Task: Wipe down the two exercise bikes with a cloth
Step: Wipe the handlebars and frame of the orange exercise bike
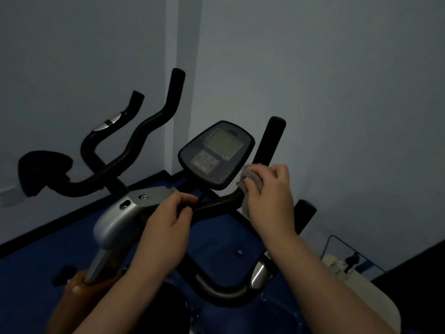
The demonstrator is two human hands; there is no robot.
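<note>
Near bike's console (216, 154) still speckled. Right hand (269, 191) grips grey cloth (250, 180) around handlebar (216, 204) just right of console; left hand (168, 213) grips bar below it. Second bike (108, 162), left of console, likely untouched.

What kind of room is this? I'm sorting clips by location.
Probably a small gym or home workout room: an exercise bike with a console, a second bike's handlebars beside it, and blue flooring.

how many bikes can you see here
2: the near bike with the screen, which both hands are on, and a second bike to its left by the wall. Their lower parts are mostly out of view.
</note>
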